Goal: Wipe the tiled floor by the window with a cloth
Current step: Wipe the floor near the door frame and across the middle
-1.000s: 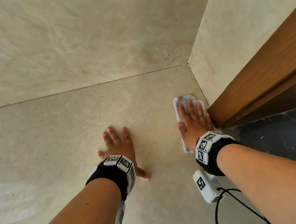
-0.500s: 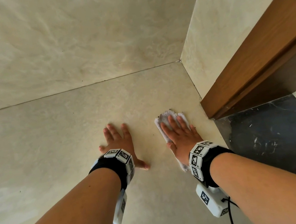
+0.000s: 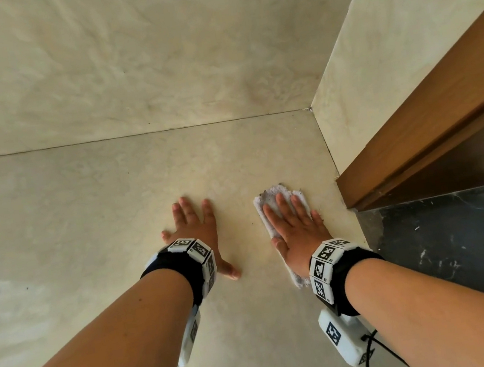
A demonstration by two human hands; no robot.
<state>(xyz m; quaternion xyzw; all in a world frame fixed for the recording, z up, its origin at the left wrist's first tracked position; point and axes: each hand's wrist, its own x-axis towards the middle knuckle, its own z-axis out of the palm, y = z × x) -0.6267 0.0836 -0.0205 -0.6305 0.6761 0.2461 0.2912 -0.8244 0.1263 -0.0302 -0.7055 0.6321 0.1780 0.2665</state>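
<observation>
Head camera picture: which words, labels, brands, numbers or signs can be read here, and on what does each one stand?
There is no readable text anywhere.
On the left wristband: only black-and-white square code patterns, no letters or numbers.
On the right wristband: the same kind of patterns.
On the white box under the right wrist: one such pattern.
On the cloth and the tiled floor: no writing.

No words, brand names or numbers can be read here. The only signs are black-and-white square code patterns printed on white tiles. Several sit in a row on the left wristband (image 3: 193,252), just behind the left hand (image 3: 196,231), and several more on the right wristband (image 3: 324,262), behind the right hand (image 3: 296,231). One pattern stands on the right box (image 3: 340,336), a white case under that forearm. Another shows at a steep angle on the left box (image 3: 191,337) and is hard to make out.
</observation>
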